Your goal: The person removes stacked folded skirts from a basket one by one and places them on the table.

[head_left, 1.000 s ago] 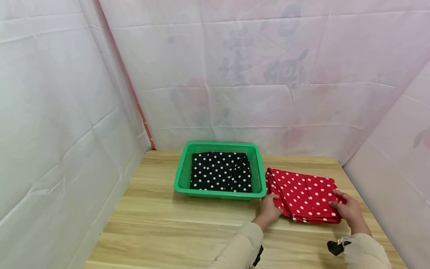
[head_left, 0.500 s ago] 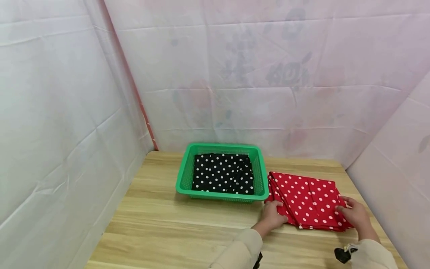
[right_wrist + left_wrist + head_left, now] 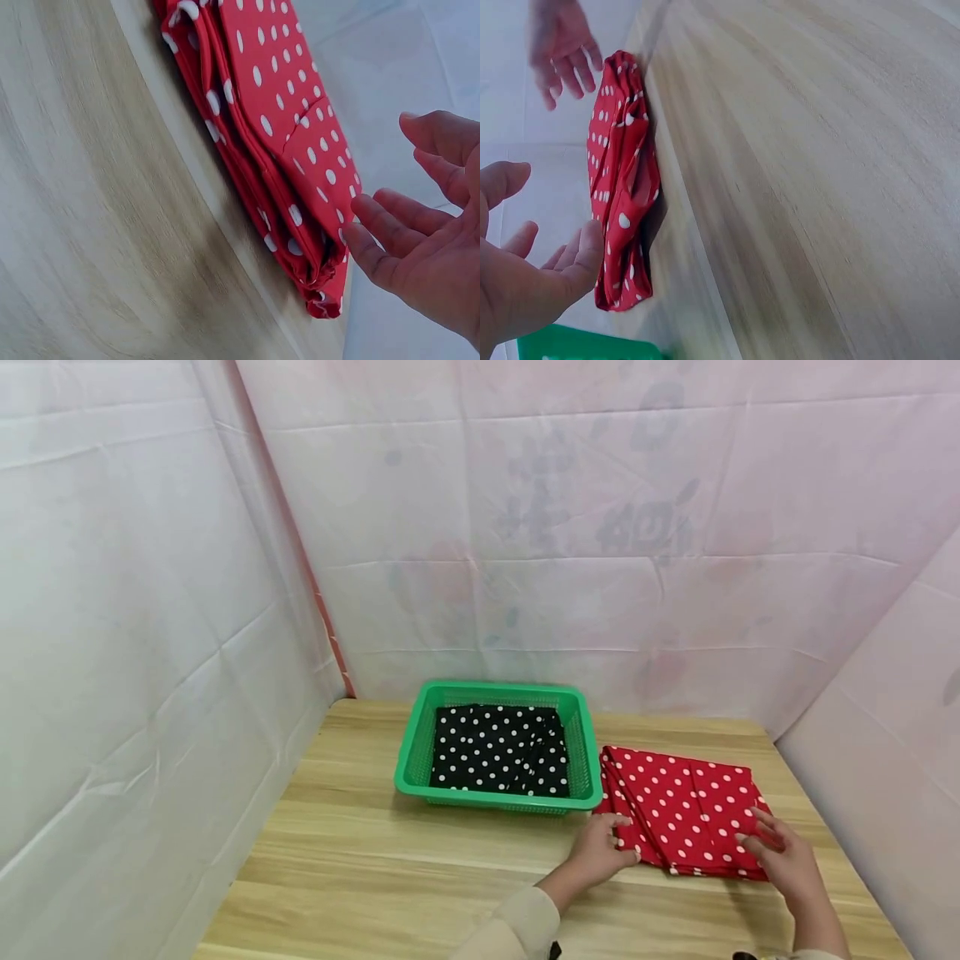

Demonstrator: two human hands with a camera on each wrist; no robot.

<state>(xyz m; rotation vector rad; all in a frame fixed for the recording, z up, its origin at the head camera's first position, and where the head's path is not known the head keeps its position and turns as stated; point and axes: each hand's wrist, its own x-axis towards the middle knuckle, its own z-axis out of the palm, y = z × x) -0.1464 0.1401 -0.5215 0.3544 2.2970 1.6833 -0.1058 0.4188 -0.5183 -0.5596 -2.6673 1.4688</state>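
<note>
A folded red cloth with white polka dots [image 3: 690, 814] lies on the wooden table, several layers thick at its near edge. My left hand [image 3: 596, 852] is at its left near corner, fingers spread and holding nothing. In the left wrist view the fingertips come right up to the red cloth [image 3: 622, 187]. At the opposite end is my right hand [image 3: 789, 860], its fingers apart and loosely bent. The right wrist view has this hand [image 3: 439, 232] beside the cloth's end, with nothing between thumb and fingers.
Left of the red cloth stands a green plastic basket [image 3: 498, 798], its right side close to the cloth. Inside lies a folded black cloth with white dots [image 3: 495, 747]. White fabric walls [image 3: 480, 602] enclose the wooden table [image 3: 360, 877] at the back and sides.
Both hands held the ends of the red cloth and drew it slightly toward the near side. Now they have let go, and the fingers have spread away from it.
</note>
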